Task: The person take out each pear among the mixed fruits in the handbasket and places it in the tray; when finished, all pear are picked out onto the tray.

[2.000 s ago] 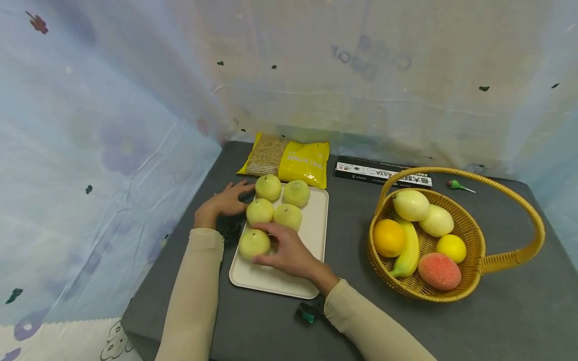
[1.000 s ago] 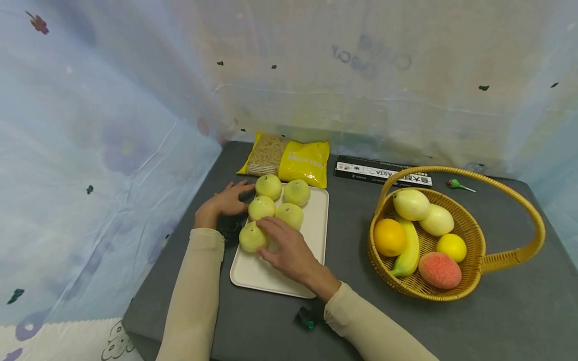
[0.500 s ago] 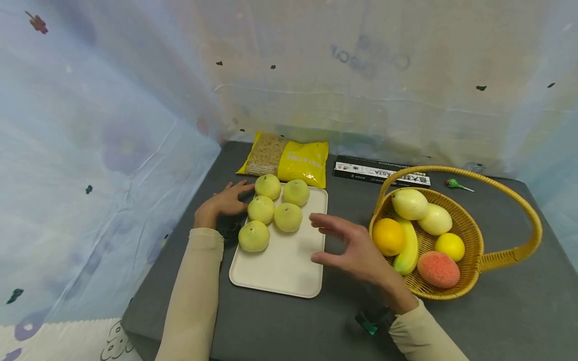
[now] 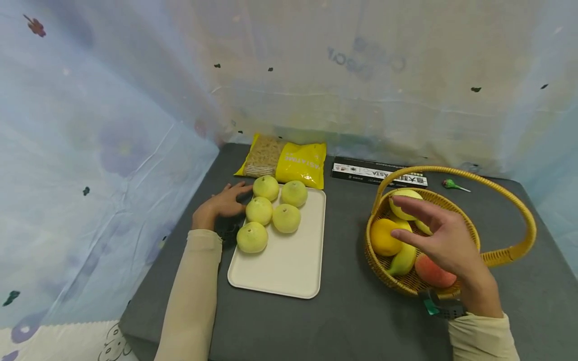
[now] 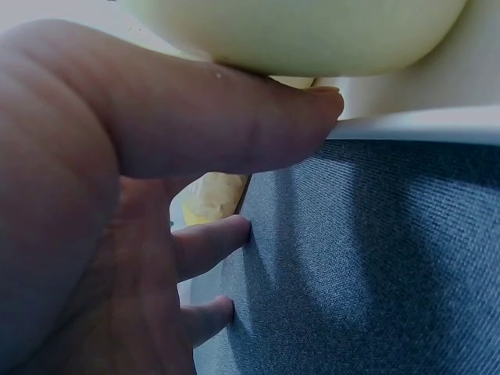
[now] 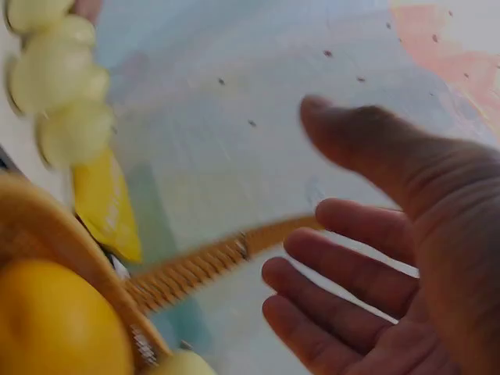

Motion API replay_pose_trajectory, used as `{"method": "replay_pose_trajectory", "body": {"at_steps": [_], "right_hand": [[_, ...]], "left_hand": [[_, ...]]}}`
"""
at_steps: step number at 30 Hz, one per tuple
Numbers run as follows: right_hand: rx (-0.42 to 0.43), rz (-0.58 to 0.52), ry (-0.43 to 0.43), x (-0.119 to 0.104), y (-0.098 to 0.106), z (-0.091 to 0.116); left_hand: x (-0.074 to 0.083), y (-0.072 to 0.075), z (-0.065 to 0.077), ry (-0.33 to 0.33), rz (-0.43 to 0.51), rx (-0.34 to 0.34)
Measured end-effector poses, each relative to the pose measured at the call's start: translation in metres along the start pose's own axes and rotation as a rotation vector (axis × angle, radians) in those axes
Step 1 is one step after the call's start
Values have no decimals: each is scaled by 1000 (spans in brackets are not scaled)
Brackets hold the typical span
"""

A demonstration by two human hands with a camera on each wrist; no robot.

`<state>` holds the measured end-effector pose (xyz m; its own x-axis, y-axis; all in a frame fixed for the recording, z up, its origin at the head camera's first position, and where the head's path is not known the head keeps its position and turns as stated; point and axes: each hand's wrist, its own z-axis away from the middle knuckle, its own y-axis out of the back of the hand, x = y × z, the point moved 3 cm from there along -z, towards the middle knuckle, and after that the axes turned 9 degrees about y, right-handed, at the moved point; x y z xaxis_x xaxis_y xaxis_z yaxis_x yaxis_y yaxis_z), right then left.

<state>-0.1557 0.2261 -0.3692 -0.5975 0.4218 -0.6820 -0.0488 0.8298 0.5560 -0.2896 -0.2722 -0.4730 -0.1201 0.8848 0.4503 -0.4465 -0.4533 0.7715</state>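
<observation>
My left hand (image 4: 224,202) rests at the left edge of a cream tray (image 4: 293,273). In the left wrist view, its thumb (image 5: 226,117) lies along the tray rim under a pale fruit (image 5: 312,35), and other fingertips touch the dark cloth. Several round, pale yellow-green fruits (image 4: 252,237) sit on the tray's left and back parts. My right hand (image 4: 444,238) hovers over a wicker basket (image 4: 371,258), thumb and fingers apart, holding nothing. Inside the basket are an orange (image 4: 385,237), a banana (image 4: 403,260), a peach (image 4: 431,272) and pale yellow fruits (image 4: 406,213), partly hidden by the hand.
Behind the tray lies a yellow pasta bag (image 4: 300,163). A black-and-white box (image 4: 361,170) and a small green-stemmed item (image 4: 453,185) are at the back. The basket's tall handle (image 4: 526,225) arches over its right side. A patterned curtain (image 4: 289,90) borders the dark table.
My right hand has let go of the front-left fruit, which moved slightly back on the tray. It has swung right, over the basket. The left hand has stayed in place.
</observation>
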Motion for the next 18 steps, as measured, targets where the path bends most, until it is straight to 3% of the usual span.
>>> {"method": "replay_pose_trajectory", "body": {"at_steps": [4, 9, 18], "right_hand": [[19, 213, -37, 6, 18, -7], [-72, 392, -111, 15, 31, -22], [-280, 443, -313, 57, 26, -37]], "left_hand": [[0, 0, 0, 2, 7, -4], [-1, -1, 0, 6, 2, -5], [0, -1, 0, 9, 0, -6]]}}
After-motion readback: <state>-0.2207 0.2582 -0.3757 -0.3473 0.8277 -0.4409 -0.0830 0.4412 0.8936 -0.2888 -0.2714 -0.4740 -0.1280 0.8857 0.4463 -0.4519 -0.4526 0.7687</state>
